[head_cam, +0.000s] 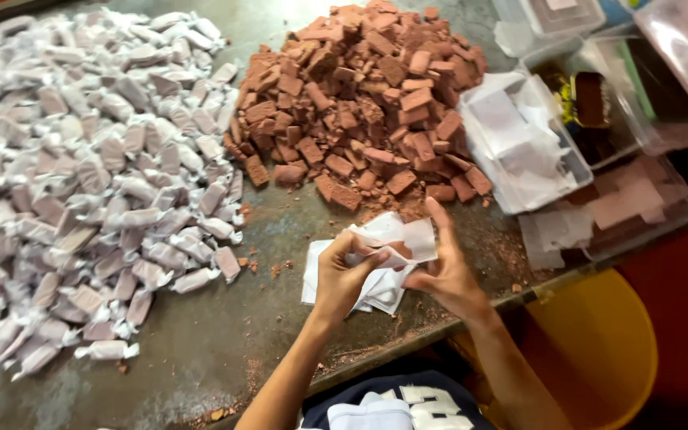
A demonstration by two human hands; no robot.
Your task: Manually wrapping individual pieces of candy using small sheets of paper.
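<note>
Fingers of the left hand [342,275] and right hand [443,275] pinch a white wrapper [396,239] around a brown block (barely visible), above spare wrappers [380,291].

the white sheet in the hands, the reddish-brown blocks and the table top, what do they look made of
White sheet held by both the left hand and right hand: thin, slightly translucent paper, creased, possibly waxed. Reddish-brown blocks: matte, crumbly pressed sweet, judging by the crumbs around them. Grey table top: dull, stained metal or stone; unclear which.
</note>
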